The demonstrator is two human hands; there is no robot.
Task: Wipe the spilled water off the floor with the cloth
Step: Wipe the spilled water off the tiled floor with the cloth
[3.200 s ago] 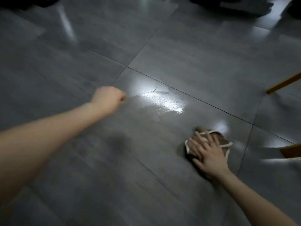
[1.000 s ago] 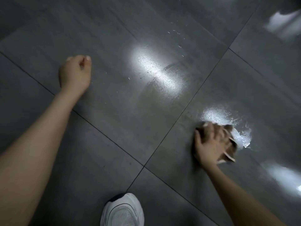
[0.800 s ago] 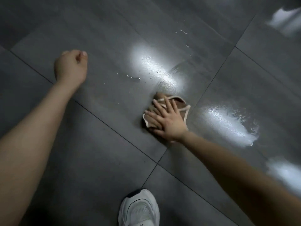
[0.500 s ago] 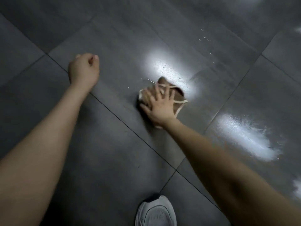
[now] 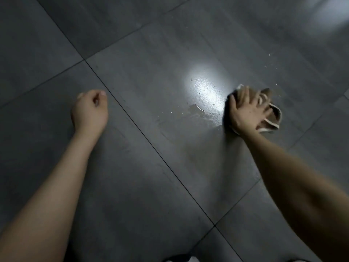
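My right hand (image 5: 247,112) presses a brown cloth with a pale border (image 5: 272,114) flat on the dark grey tiled floor, at the right of the view. Its fingers are spread over the cloth and blurred by motion. Just left of the hand lies a thin film of water (image 5: 200,110) with small droplets, under a bright reflection of light. A few more droplets (image 5: 272,59) dot the tile farther back on the right. My left hand (image 5: 89,110) is a loose fist held over the floor at the left, holding nothing.
Large grey floor tiles with dark grout lines (image 5: 151,146) fill the view. The tip of a white shoe (image 5: 188,259) shows at the bottom edge. A pale reflection (image 5: 328,14) glows at the top right corner.
My right hand has slid the cloth to the right, off the bright wet patch. The view shifted, so the shoe sits lower in frame. My left fist stays shut.
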